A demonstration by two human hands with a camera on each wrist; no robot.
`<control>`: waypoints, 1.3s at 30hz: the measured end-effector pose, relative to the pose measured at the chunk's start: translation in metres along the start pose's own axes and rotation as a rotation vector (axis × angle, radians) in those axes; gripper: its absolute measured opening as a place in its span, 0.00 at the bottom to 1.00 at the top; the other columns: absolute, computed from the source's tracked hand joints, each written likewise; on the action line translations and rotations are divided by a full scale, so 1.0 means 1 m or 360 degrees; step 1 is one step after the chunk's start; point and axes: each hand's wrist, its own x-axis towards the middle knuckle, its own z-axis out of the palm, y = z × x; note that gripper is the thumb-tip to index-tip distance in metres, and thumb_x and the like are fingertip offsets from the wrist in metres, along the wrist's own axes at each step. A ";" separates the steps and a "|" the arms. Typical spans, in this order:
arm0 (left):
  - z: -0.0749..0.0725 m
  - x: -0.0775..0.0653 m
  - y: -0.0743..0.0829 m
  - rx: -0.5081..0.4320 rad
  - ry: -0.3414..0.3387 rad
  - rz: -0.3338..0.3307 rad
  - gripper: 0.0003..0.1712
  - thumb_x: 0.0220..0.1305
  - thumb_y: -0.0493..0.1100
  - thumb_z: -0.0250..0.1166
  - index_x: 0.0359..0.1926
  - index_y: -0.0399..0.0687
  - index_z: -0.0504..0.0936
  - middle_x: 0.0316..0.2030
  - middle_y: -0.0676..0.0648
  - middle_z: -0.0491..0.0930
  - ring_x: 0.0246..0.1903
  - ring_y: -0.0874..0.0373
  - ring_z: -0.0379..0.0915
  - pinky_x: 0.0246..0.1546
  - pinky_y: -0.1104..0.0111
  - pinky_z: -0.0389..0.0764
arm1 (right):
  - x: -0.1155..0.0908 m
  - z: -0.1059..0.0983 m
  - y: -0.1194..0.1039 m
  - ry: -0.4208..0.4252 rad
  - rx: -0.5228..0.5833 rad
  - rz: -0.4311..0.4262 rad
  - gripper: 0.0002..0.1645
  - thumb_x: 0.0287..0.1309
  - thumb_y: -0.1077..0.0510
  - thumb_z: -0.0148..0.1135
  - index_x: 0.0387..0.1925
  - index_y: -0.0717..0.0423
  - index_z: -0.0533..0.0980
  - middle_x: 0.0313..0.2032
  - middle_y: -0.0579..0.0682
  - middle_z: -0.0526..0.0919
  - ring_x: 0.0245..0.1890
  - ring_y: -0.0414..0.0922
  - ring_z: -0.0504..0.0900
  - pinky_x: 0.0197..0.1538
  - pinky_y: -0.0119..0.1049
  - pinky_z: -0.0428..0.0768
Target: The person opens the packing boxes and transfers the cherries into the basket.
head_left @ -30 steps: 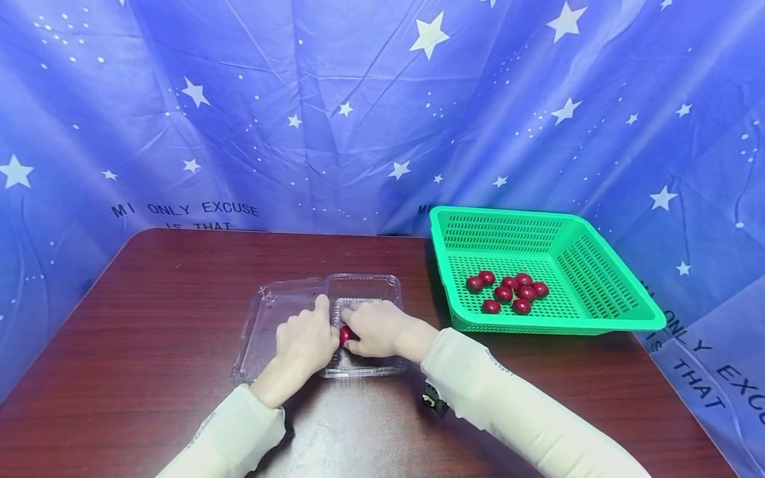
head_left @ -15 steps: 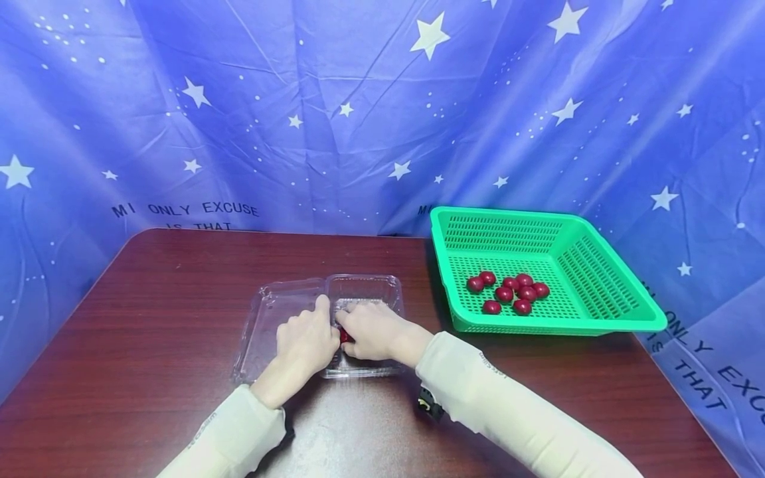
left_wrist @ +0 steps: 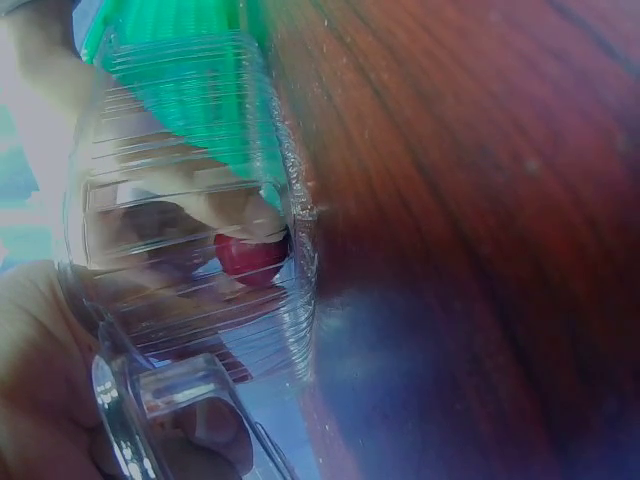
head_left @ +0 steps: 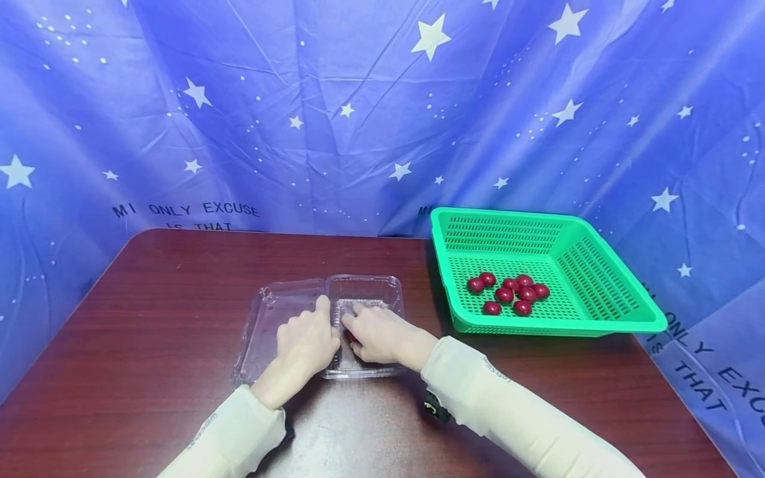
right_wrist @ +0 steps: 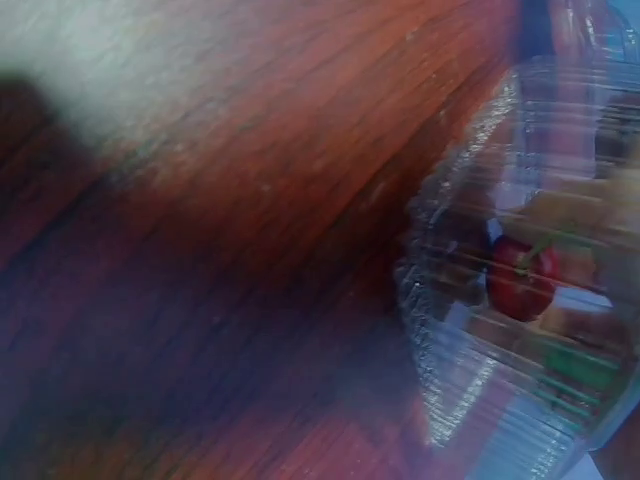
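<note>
A clear plastic clamshell box lies unfolded on the table, its lid to the left of the tray part. My left hand grips the box along the hinge between the two halves. Inside the tray part, my right hand pinches a dark red cherry. Through the ribbed plastic in the left wrist view, a fingertip sits on top of the fruit. The right wrist view shows the same cherry with its green stem, near the box wall. From the head, the fingers mostly cover it.
A green slotted basket stands at the back right, holding several cherries in its left half. Dark brown wooden tabletop surrounds the box. A blue curtain with white stars hangs behind the table.
My right hand shifted slightly left, then back right and a little nearer inside the tray. Less of the cherry shows under its fingers. My left hand, the box and the basket stayed put.
</note>
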 end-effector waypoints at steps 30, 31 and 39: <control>0.001 0.001 0.000 -0.0001 -0.0003 -0.0008 0.13 0.57 0.44 0.58 0.37 0.42 0.67 0.25 0.34 0.83 0.25 0.38 0.80 0.22 0.49 0.77 | -0.004 0.001 0.007 0.0159 0.0071 -0.0017 0.09 0.52 0.56 0.62 0.34 0.57 0.76 0.32 0.53 0.80 0.30 0.49 0.82 0.35 0.45 0.84; 0.001 0.001 0.000 -0.0004 -0.0003 -0.0009 0.13 0.57 0.44 0.58 0.37 0.42 0.67 0.25 0.34 0.83 0.25 0.38 0.80 0.22 0.49 0.76 | -0.004 0.000 0.008 0.0163 0.0065 -0.0013 0.10 0.52 0.56 0.62 0.35 0.57 0.76 0.32 0.53 0.80 0.30 0.49 0.83 0.34 0.45 0.84; 0.001 0.001 0.000 -0.0017 0.0019 -0.0008 0.13 0.56 0.44 0.58 0.38 0.42 0.67 0.27 0.32 0.84 0.27 0.36 0.80 0.22 0.48 0.77 | -0.004 -0.018 0.014 0.0207 0.0124 0.0053 0.12 0.52 0.56 0.63 0.38 0.58 0.78 0.31 0.52 0.78 0.24 0.48 0.81 0.28 0.42 0.83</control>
